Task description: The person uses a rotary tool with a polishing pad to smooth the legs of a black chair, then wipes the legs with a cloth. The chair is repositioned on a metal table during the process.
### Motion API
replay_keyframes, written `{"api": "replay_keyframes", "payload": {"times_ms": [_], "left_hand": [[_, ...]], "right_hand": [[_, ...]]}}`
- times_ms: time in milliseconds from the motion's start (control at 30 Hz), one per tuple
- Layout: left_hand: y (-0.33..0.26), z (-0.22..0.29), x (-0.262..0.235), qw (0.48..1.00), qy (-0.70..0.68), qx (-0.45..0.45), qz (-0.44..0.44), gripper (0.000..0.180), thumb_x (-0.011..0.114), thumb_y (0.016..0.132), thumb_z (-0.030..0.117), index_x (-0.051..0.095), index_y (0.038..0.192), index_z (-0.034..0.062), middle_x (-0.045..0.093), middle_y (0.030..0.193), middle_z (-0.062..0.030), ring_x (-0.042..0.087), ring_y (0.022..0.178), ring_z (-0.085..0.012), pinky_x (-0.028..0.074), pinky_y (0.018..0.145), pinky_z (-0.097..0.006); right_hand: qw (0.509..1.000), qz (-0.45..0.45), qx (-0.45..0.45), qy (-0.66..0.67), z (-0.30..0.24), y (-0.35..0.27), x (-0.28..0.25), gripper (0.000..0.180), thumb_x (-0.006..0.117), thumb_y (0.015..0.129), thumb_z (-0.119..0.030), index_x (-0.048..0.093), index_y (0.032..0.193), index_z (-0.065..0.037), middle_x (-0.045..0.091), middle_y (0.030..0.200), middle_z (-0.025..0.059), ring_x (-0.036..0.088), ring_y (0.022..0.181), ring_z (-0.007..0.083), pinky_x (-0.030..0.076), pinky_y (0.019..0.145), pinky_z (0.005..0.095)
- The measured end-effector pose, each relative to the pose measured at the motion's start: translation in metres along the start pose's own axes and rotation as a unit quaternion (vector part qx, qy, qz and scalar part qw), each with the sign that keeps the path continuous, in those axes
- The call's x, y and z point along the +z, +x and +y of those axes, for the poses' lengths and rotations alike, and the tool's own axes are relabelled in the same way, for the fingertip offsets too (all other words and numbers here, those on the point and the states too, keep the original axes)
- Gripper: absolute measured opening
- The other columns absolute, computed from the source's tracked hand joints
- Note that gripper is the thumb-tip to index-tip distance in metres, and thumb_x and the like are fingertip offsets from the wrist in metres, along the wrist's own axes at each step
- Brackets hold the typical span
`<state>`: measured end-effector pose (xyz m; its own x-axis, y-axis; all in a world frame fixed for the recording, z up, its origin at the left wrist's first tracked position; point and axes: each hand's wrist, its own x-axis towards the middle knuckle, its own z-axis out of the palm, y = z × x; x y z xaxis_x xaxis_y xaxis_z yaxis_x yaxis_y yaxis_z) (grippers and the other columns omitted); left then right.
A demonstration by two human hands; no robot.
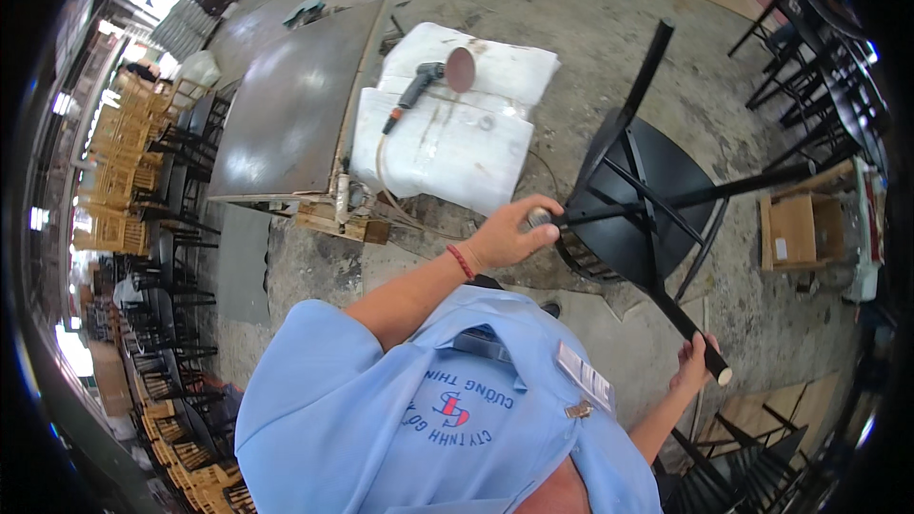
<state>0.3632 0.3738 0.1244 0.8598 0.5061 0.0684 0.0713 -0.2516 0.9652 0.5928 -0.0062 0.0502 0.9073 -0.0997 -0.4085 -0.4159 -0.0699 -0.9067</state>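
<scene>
A black wooden chair (681, 157) is held tipped over in front of me, its seat underside, crossed braces and legs facing up toward me. My left hand (514, 231) is closed around one leg close to its pale round end. Lower on the right, my right hand (697, 362) grips another leg near its light-coloured tip. The other two legs point away, one up and one to the right. The backrest is partly hidden below the seat.
A disc sander (419, 86) with a hose lies on white padding (457, 148) ahead. Left of it stands a dark-topped table (295, 95). A cardboard box (795, 231) sits at the right. Black stools (819, 76) stand at far right; stacked unpainted chairs (119, 181) line the left.
</scene>
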Motion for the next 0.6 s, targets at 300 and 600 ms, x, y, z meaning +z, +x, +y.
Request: {"api": "replay_keyframes", "payload": {"times_ms": [300,600], "left_hand": [[-0.012,-0.032,-0.049,0.993,0.046,-0.006,-0.106,0.054,0.067,0.094,0.039,0.054,0.135,0.0062,0.058,0.136,-0.0138,0.055,0.127,-0.0274,0.042,0.107,-0.04],[0.067,-0.199,-0.277,0.899,0.296,-0.106,0.303,0.038,0.066,0.086,0.023,0.064,0.118,0.0022,0.066,0.115,-0.023,0.062,0.109,-0.0393,0.049,0.096,-0.045]], "right_hand": [[0.989,0.11,-0.1,-0.029,-0.061,-0.035,-0.017,0.032,0.066,0.096,-0.028,0.064,0.122,-0.009,0.066,0.098,0.0033,0.06,0.073,0.0116,0.046,0.064,0.0268],[0.96,0.104,-0.204,-0.161,-0.095,-0.116,0.021,0.029,0.058,0.101,-0.024,0.064,0.124,-0.007,0.068,0.11,0.0054,0.062,0.073,0.012,0.049,0.063,0.0263]]}}
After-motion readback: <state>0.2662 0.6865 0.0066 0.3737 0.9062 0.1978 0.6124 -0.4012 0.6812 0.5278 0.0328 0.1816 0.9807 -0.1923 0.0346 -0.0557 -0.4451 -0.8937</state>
